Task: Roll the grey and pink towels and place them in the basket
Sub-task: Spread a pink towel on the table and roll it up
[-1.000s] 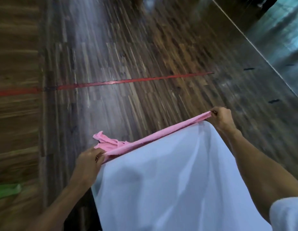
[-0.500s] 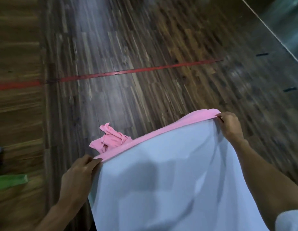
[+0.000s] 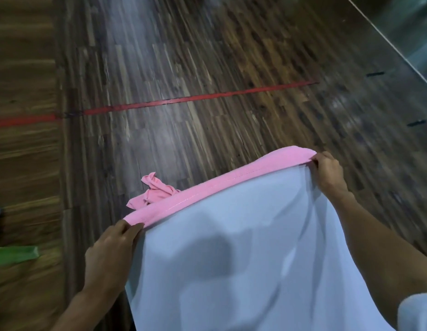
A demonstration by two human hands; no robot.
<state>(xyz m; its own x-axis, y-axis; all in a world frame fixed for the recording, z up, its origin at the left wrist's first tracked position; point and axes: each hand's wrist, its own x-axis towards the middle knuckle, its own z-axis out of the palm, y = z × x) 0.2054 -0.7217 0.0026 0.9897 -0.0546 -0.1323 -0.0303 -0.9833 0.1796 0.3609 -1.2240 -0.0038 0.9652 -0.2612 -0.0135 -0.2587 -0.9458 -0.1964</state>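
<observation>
two hands, left hand (image 3: 112, 249) and right hand (image 3: 329, 173), are pinching soft limp pink-over-grey towel (image 3: 219, 189) corners mid-frame; likely sagging, best gripped at corners.

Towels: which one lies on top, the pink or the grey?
The grey towel lies on top. The pink towel only peeks out along its far edge, between both hands.

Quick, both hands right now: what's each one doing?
Left hand: grips the left end of the towels at their top edge.
Right hand: grips the right end of the same edge.
</observation>
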